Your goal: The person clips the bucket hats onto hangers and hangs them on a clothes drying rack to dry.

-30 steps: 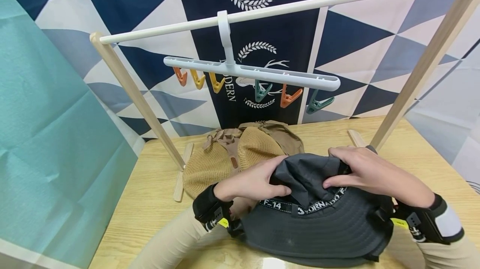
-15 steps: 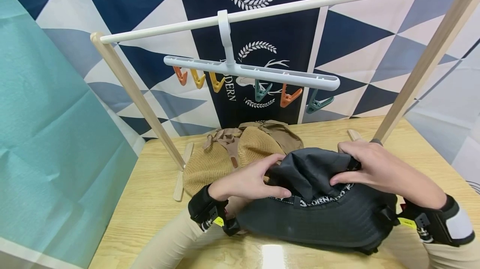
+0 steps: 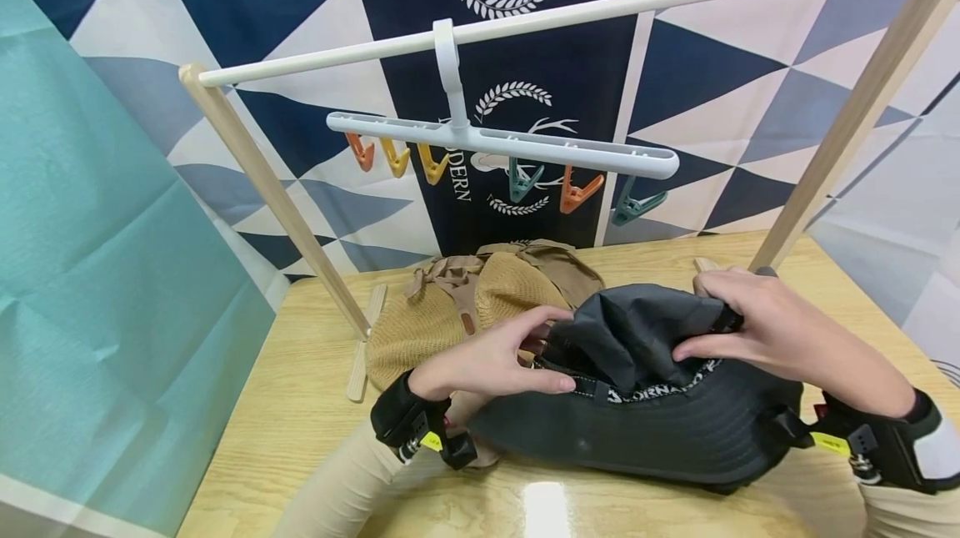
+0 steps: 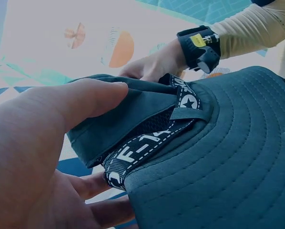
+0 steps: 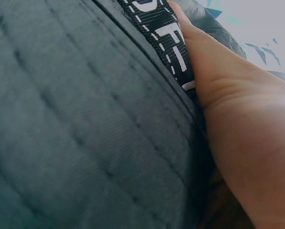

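A black wide-brimmed bucket hat (image 3: pixel 637 434), with a lettered band round its crumpled crown, is held just above the front of the table, brim toward me. My right hand (image 3: pixel 772 325) grips the right side of its crown, thumb in front and fingers behind. My left hand (image 3: pixel 487 359) is at the crown's left end, thumb and fingers spread apart with a gap between them. In the left wrist view the left thumb (image 4: pixel 92 98) lies over the crown and the fingertips reach the band (image 4: pixel 137 152). The brim fills most of the right wrist view.
Behind the hands a tan woven hat (image 3: pixel 420 329) with a brown ribbon lies on the wooden table (image 3: pixel 300 438). Over it, a white hanger (image 3: pixel 495 139) with several coloured clips hangs from the rod (image 3: pixel 315 62) of a wooden-legged rack (image 3: pixel 277 196).
The black hat has lifted and shifted right and away from me with the right hand. My left hand has drifted slightly left, its thumb and fingers now wider apart at the crown.
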Demonstrator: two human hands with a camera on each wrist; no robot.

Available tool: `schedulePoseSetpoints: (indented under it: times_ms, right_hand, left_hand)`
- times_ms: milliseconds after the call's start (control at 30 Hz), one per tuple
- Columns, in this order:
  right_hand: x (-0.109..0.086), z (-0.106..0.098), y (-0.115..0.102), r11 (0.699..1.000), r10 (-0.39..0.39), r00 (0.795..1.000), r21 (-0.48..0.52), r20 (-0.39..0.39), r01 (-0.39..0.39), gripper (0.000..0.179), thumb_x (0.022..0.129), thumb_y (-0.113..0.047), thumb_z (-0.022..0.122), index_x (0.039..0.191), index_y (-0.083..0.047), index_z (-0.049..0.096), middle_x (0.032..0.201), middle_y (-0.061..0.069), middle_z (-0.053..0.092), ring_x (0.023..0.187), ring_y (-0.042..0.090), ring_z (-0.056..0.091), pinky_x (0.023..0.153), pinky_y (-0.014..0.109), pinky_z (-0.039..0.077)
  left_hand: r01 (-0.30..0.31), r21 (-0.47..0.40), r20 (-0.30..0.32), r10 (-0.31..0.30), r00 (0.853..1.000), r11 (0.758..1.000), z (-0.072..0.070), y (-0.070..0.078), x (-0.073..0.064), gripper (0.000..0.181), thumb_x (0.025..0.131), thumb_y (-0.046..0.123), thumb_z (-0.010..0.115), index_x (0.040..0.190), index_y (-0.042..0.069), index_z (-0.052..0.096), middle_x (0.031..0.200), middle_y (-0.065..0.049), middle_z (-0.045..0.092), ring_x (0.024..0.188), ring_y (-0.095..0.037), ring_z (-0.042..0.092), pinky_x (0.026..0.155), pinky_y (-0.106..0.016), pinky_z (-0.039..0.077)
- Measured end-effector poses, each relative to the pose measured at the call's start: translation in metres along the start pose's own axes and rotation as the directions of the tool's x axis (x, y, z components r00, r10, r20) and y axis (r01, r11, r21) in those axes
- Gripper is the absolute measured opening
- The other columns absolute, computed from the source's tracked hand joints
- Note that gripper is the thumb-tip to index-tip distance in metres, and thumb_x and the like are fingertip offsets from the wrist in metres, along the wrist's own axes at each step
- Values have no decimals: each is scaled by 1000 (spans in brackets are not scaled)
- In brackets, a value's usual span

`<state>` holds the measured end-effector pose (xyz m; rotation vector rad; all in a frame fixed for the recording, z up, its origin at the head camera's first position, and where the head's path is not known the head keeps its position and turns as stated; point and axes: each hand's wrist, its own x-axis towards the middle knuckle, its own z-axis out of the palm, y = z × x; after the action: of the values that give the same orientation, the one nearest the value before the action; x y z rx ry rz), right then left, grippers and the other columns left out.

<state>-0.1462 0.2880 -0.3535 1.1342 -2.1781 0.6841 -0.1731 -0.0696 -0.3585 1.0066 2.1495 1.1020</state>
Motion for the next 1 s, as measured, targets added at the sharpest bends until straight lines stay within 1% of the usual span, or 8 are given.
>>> schedulePoseSetpoints:
  times_ms: [167,267,333,500,600,733,867,1000]
  right_hand:
    - [1,-5,1,1000,16,1000,10,-22,-16,64,96,-75,66,80,-15,48,73,-8,31,77,-4,36,65,15,23]
    - [2,-6,1,1000,13,999,28,-39,-12,64,96,-74,67,79,-15,48,72,-8,33,78,-5,37,64,15,23]
    - [3,-7,1,999,4,999,37,-52,-2,64,96,-73,68,79,-14,49,72,-7,34,78,-5,37,64,16,23]
    - [3,-6,1,998,-4,997,63,-72,9,63,96,-71,69,79,-13,50,73,-8,35,78,-3,38,63,16,25]
    - [2,-7,0,996,12,997,92,-71,-6,62,96,-70,71,79,-13,51,74,-9,37,78,-4,39,62,16,26]
    - [1,-9,0,991,29,997,131,-78,-19,60,96,-67,73,81,-12,55,78,-9,40,80,-4,40,62,16,28]
    - [2,-7,0,990,20,995,142,-96,-6,59,97,-64,74,83,-10,58,77,-8,41,79,-4,40,61,17,28]
    - [4,-6,0,992,28,994,128,-106,-15,59,97,-66,74,81,-11,56,75,-9,38,75,-5,37,59,16,26]
  left_hand:
    - [2,-51,-16,-3,1000,999,-3,-1,-4,74,103,23,79,168,15,45,159,-15,63,143,-21,66,113,-23,57]
    - [24,-61,-29,-25,999,998,-5,-2,-7,74,103,24,78,169,16,45,160,-16,62,141,-22,66,112,-25,59]
    - [24,-77,-32,-27,999,997,-7,-3,-9,73,104,24,77,170,17,44,160,-17,61,141,-24,66,112,-27,59]
    - [-17,-110,-42,13,999,994,-11,-5,-12,71,106,21,75,169,16,45,161,-19,60,141,-25,67,112,-30,61]
    - [-35,-124,-40,30,999,992,-13,-6,-14,71,106,20,75,170,16,45,161,-18,61,141,-25,67,112,-30,62]
    - [-29,-139,-22,26,999,990,-15,-5,-18,75,104,23,76,171,16,43,163,-18,58,143,-26,66,113,-31,62]
    - [-11,-134,-10,10,1000,991,-16,-5,-18,79,103,25,78,172,14,40,164,-20,57,143,-28,65,112,-31,61]
    - [-2,-104,-15,1,1000,995,-16,-8,-17,80,103,24,78,172,13,39,165,-20,58,143,-30,65,110,-29,61]
